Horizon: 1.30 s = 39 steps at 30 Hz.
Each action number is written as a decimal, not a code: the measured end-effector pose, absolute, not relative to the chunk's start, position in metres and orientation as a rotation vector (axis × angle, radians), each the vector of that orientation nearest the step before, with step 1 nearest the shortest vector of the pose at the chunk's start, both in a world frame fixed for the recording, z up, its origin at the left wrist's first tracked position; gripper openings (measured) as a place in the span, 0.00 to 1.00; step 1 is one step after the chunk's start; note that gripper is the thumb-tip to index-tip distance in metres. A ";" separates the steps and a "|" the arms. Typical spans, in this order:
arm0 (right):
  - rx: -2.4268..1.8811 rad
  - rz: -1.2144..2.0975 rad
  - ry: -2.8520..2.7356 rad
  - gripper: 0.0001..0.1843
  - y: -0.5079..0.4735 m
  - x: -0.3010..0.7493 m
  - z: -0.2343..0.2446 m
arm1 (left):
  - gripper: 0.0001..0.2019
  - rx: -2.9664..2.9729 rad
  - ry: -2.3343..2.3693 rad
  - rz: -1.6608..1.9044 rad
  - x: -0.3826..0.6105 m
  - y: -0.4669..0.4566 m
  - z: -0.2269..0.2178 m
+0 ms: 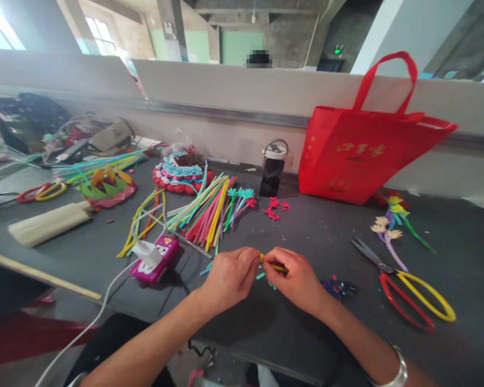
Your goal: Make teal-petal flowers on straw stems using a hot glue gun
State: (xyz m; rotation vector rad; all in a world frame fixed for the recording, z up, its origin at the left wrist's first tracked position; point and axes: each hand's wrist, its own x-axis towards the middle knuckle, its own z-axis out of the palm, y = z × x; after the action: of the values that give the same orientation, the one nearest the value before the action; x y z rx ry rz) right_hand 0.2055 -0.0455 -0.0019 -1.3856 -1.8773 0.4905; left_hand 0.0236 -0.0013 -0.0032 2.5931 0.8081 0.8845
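Between my fingertips is a yellow pipe cleaner (280,268), mostly covered by the hands. My left hand (230,273) pinches its small yellow end. My right hand (293,275) is closed around the rest of it, with a short length showing under the fingers. Small teal cut pieces (260,276) lie on the table just below the fingertips. Ahead of the hands is a fanned pile of coloured pipe cleaners (204,215), with teal flower shapes (241,193) at its right end. Several red pieces (271,209) lie farther right.
Scissors (387,269) with red and yellow handles lie open at right, near pipe-cleaner flowers (387,228). A red bag (358,156) and a bottle (271,174) stand at the back. A magenta power strip (157,260) with a white cord sits left of my left hand.
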 end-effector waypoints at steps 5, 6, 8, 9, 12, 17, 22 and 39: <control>-1.391 0.515 -1.874 0.07 -0.046 0.204 -0.004 | 0.09 2.724 0.889 0.778 0.023 -0.001 -0.005; -1.390 0.523 -1.877 0.07 -0.046 0.204 -0.004 | 0.09 2.744 0.922 0.758 0.024 -0.002 -0.006; -1.377 0.531 -1.889 0.06 -0.046 0.204 -0.003 | 0.08 2.788 0.949 0.722 0.026 -0.002 -0.007; -1.368 0.524 -1.892 0.06 -0.046 0.205 -0.002 | 0.08 2.811 0.938 0.713 0.026 -0.003 -0.008; -1.358 0.464 -1.869 0.07 -0.046 0.210 0.003 | 0.08 2.849 0.809 0.740 0.026 -0.002 -0.006; -1.364 0.516 -1.807 0.07 -0.042 0.216 0.009 | 0.07 2.613 0.533 0.890 0.021 0.001 -0.002; -1.306 0.655 -1.792 0.09 -0.041 0.207 -0.001 | 0.07 2.257 0.804 1.027 0.026 -0.003 -0.002; -1.316 0.648 -1.776 0.08 -0.038 0.216 0.006 | 0.08 2.314 0.649 0.918 0.023 -0.001 0.003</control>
State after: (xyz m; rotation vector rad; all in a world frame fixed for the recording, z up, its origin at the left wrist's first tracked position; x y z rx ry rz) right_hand 0.2162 -0.0381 0.0055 -1.3163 -1.7761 0.6477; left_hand 0.0229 -0.0008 0.0025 2.3144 0.6486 0.9177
